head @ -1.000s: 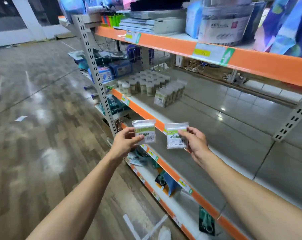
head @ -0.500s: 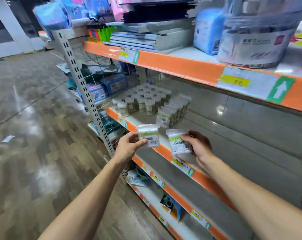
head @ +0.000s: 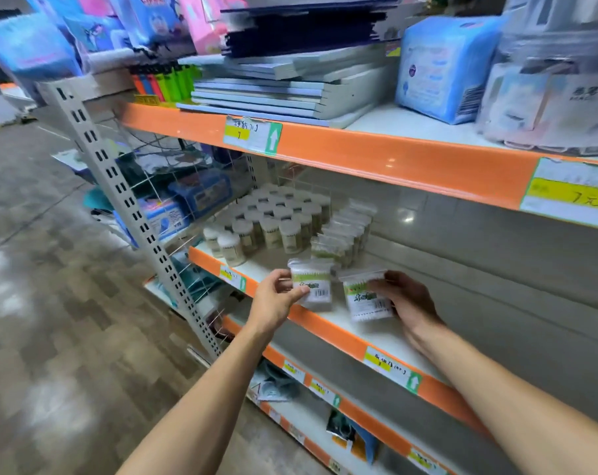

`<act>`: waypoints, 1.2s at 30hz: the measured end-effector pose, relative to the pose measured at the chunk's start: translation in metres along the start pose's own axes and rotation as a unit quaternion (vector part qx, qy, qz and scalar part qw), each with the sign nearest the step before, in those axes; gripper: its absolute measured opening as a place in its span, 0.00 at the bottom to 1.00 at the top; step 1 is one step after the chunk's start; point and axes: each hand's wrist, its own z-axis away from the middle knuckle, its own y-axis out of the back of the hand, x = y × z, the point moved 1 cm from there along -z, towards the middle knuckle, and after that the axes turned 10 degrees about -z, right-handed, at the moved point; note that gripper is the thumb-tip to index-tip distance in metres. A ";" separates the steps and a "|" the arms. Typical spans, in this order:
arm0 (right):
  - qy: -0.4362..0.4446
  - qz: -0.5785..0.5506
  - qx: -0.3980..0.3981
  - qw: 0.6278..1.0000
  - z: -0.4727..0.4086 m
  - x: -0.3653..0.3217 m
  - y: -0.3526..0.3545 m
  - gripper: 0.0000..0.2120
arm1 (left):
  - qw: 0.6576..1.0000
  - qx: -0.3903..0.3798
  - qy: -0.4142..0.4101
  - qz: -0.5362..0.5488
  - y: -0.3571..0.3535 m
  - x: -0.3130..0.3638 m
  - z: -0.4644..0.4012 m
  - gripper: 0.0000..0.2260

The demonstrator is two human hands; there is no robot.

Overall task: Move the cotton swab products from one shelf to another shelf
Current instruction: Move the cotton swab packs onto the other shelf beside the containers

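My left hand [head: 277, 299] pinches a clear cotton swab packet with a green label [head: 313, 286] just above the orange front lip of the middle shelf [head: 328, 329]. To its right, my right hand [head: 407, 301] grips a second cotton swab packet [head: 366, 296] over the white shelf board. Further back on the same shelf stands a row of matching swab packets [head: 342, 234]. Left of that row is a cluster of round swab jars with white lids [head: 273, 221].
The upper shelf [head: 359, 152] holds stacked notebooks [head: 277, 94], lighters [head: 164, 80] and a blue pack [head: 445, 66]. A slotted grey upright [head: 136, 214] stands at the left end. Lower shelves [head: 345, 406] carry a few small items. Glossy floor [head: 50, 303] lies to the left.
Both hands have moved forward and up with their packets, from in front of the shelf lip to over the middle shelf. The view has moved closer to the shelving.
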 end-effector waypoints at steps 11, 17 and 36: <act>0.040 -0.033 0.115 0.992 -0.004 0.025 -0.023 0.09 | 0.995 -0.078 -0.040 -0.038 -0.005 -0.022 -0.077 0.16; 0.051 -0.045 0.148 0.987 -0.006 0.034 -0.038 0.13 | 0.991 -0.115 -0.061 -0.032 -0.008 -0.022 -0.097 0.16; 0.085 -0.011 0.195 0.977 -0.014 0.056 -0.069 0.15 | 0.977 -0.171 -0.125 -0.025 -0.010 -0.029 -0.114 0.13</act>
